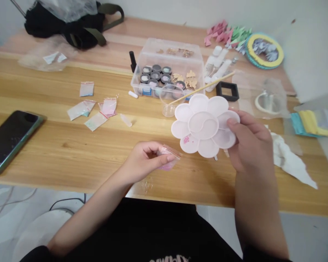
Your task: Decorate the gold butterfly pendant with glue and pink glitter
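My right hand (248,140) grips a white flower-shaped palette (203,125) by its right side, thumb on top, and holds it above the table. A few pink bits (186,139) lie in its lower left petal. To the left and lower, my left hand (147,160) pinches a small clear zip bag (168,165) with pink contents between thumb and fingers. The bag's opening is too small to make out. More small zip bags (97,120) lie on the table to the left.
Behind the palette stands an open clear box (138,85) with small round pots and gold pieces. A wooden stick (207,85) rests across a clear cup (168,110). A phone (12,136) lies at left, a black square frame (227,97) and crumpled tissue (292,162) at right.
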A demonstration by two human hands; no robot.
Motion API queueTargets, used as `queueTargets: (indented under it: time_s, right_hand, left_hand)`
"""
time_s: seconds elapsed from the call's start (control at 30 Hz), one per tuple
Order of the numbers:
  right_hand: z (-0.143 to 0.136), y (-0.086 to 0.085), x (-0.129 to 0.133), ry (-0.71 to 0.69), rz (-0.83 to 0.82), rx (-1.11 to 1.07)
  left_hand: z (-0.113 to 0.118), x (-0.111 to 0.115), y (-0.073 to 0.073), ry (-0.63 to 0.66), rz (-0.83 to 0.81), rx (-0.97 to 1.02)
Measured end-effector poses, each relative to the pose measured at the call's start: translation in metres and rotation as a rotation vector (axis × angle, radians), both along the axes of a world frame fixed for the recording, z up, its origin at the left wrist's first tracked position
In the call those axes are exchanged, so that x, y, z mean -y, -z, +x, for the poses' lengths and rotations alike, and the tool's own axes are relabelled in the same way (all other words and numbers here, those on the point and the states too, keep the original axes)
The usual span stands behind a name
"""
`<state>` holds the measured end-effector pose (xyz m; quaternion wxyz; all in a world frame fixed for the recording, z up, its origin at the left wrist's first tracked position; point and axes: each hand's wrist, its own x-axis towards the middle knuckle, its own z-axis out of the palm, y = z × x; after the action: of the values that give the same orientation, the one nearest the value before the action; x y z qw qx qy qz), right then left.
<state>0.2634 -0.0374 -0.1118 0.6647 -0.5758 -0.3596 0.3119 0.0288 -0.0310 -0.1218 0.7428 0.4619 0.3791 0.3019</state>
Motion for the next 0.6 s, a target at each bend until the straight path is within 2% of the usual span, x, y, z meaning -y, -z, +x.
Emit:
queueTargets:
  time_s: [0.23, 0.6]
  right_hand:
    - [-0.007, -0.005, 0.004, 0.048, -0.064, -0.049]
    - [-0.013, -0.002, 0.007, -0.011, -0.030, -0.007]
  left_hand:
    - [0.001, 0.001, 0.005, -0.051, 0.052, -0.028]
    - [0.000, 0.002, 0.003, 0.087, 0.142, -0.082]
